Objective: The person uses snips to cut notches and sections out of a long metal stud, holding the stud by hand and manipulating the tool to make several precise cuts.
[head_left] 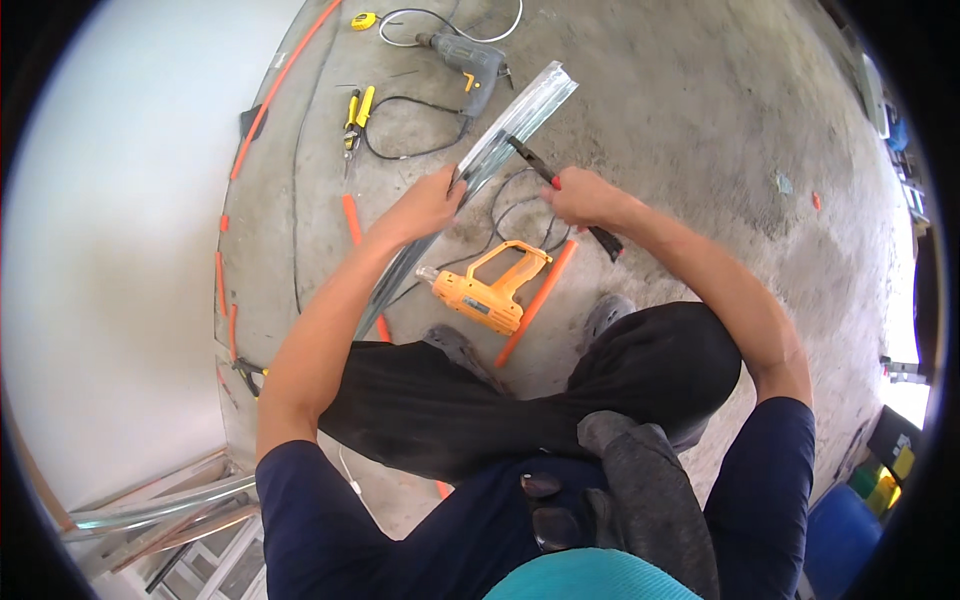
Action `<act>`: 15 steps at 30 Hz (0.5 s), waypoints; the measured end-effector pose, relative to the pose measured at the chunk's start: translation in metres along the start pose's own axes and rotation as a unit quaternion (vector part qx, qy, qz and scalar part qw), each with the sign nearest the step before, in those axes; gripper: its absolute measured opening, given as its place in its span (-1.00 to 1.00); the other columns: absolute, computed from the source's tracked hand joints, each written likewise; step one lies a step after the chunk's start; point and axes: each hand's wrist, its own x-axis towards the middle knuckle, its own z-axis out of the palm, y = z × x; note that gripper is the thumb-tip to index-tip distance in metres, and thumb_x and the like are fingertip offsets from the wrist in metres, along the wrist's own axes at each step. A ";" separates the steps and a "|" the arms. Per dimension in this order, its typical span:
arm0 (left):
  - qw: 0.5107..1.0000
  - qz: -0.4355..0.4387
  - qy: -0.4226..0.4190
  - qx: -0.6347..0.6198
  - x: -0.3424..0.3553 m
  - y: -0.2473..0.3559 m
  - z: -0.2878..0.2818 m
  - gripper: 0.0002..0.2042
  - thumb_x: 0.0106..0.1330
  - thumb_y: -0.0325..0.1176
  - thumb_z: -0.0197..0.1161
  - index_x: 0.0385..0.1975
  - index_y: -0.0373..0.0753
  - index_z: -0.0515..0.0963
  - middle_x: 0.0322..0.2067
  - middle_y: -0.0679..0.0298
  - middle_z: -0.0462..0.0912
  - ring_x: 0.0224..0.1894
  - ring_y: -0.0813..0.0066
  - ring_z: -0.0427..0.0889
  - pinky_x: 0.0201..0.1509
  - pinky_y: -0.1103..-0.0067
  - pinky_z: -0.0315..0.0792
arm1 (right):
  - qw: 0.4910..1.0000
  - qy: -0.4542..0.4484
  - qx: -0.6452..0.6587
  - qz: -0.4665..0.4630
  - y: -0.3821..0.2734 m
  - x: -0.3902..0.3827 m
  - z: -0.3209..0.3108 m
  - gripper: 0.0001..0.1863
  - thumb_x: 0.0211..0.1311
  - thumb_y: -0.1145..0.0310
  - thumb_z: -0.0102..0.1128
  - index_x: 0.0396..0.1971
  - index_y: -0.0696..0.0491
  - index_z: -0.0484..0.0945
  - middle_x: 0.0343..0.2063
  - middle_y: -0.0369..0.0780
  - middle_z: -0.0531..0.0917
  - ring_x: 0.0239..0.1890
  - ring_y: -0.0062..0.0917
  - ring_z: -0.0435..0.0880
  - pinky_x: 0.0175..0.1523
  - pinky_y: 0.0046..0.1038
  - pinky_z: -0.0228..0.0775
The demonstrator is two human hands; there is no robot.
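"Silver! Where's that long metal piece [515, 118]?"

"It slants away from near the left knee [365, 400], above the floor [680, 110]."

"Why does the left hand [437, 203] hold it?"

"Maybe to stop wobbling. Its fingers are curled snugly around the metal."

"And the right hand [588, 198]?"

"Its fingers are wrapped around a black tool [533, 161]. The tip seems to touch the metal, so the 2 hands are near."

"The orange tool [478, 300]?"

"It lies just past the shoes [458, 345], probably so it's easy to reach."

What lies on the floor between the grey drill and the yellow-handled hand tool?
In the head view, a black cable loop and a thin dark rod lie between the grey drill and yellow-handled hand tool.
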 end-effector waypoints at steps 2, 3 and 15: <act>0.999 0.021 0.033 0.016 0.010 0.004 0.003 -0.74 0.52 -0.27 0.01 -0.23 -0.40 0.42 -0.46 -0.03 0.63 -0.39 0.19 0.71 -0.25 0.31 0.50 | 0.999 -0.014 0.045 -0.013 -0.003 0.000 0.004 -0.55 0.42 0.14 0.10 -0.23 0.34 0.58 -0.49 0.01 0.67 -0.57 -0.23 0.69 -0.45 -0.29 0.56; 0.997 0.029 0.062 0.038 0.014 0.005 0.005 -0.73 0.52 -0.27 0.00 -0.25 -0.40 0.42 -0.50 -0.05 0.61 -0.43 0.15 0.71 -0.30 0.29 0.50 | 0.999 -0.017 0.029 -0.009 -0.003 0.000 0.004 -0.54 0.42 0.14 0.09 -0.19 0.34 0.56 -0.48 0.01 0.67 -0.56 -0.25 0.69 -0.42 -0.29 0.57; 0.996 -0.006 0.050 -0.071 0.032 0.032 -0.004 -0.54 0.48 -0.15 0.14 -0.53 -0.49 0.51 -0.53 -0.29 0.59 -0.34 -0.27 0.64 -0.30 0.12 0.49 | 0.994 0.101 -0.018 -0.030 0.012 -0.006 -0.009 -0.41 0.43 -0.04 0.07 0.01 0.29 0.50 -0.06 0.22 0.64 0.06 0.07 0.63 0.13 -0.06 0.47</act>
